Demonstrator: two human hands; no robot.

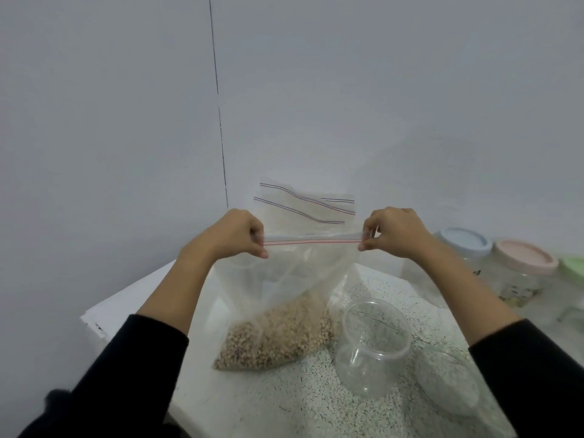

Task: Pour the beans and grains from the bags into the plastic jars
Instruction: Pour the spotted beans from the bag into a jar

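Black sleeves reach forward; left hand and right hand each pinch the bean bag's zip corners beside an uncapped clear jar.

Speckled countertop, grey wall

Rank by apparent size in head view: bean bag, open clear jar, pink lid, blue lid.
1. Bean bag, largest by far.
2. Open clear jar.
3. Pink lid and blue lid: look alike; the blue one is partly hidden behind the right hand, so unranked.
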